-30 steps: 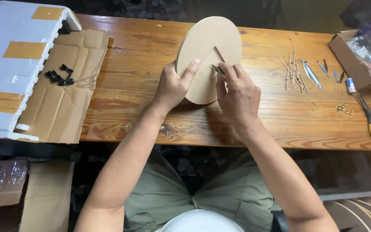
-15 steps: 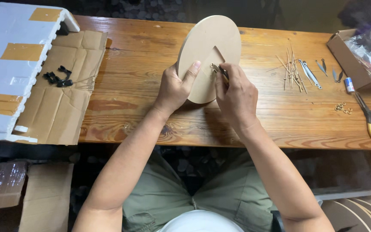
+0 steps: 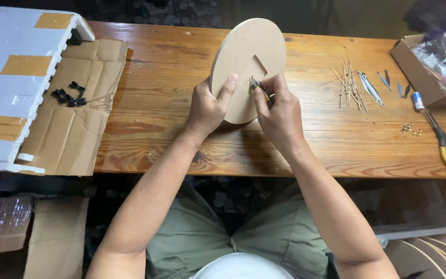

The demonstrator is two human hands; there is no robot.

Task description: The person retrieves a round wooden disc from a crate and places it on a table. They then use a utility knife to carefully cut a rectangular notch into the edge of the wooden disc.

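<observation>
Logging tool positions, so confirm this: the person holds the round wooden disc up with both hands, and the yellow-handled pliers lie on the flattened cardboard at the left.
Wrong about the pliers. The head view shows the yellow-handled pliers on the bare wooden table at the far right, not on the flattened cardboard. The left hand and right hand do hold the round wooden disc.

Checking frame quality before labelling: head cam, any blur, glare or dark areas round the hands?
Head view: left hand, right hand and round wooden disc sharp and evenly lit; soft sheen but no harsh glare on the wooden table; top edge and under-table area fall into deep shadow; straight table edges bow slightly, wide-angle distortion.
</observation>
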